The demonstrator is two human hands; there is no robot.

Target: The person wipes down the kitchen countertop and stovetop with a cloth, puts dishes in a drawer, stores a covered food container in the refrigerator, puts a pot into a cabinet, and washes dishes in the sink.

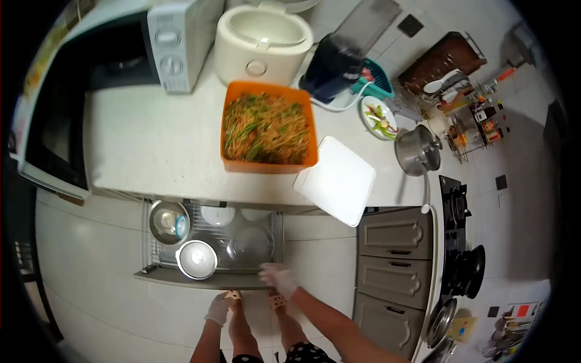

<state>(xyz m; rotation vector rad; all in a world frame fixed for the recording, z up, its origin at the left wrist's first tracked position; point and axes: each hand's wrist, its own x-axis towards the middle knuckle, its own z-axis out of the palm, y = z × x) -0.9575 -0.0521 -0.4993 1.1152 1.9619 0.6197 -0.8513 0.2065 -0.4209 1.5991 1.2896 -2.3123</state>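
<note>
Below the counter an open wire-rack drawer [209,275] holds several bowls. My right hand [279,279], in a clear glove, is at the drawer's front right corner with its fingers stretched out; whether it touches the edge I cannot tell. My left hand [218,310], also gloved, hangs just in front of the drawer, fingers loosely extended and holding nothing visible. In the drawer are a white-looking bowl [197,260], a steel bowl [162,225] with a blue-rimmed item in it, and a clear glass bowl [251,244].
On the counter an orange container [269,168] holds noodles with greens, beside a white lid [339,181] overhanging the edge. Behind stand a rice cooker [257,66], a microwave [175,51] with its door open, and a blender [333,66]. A lidded pot [416,154] sits rightward, near the stove [454,224].
</note>
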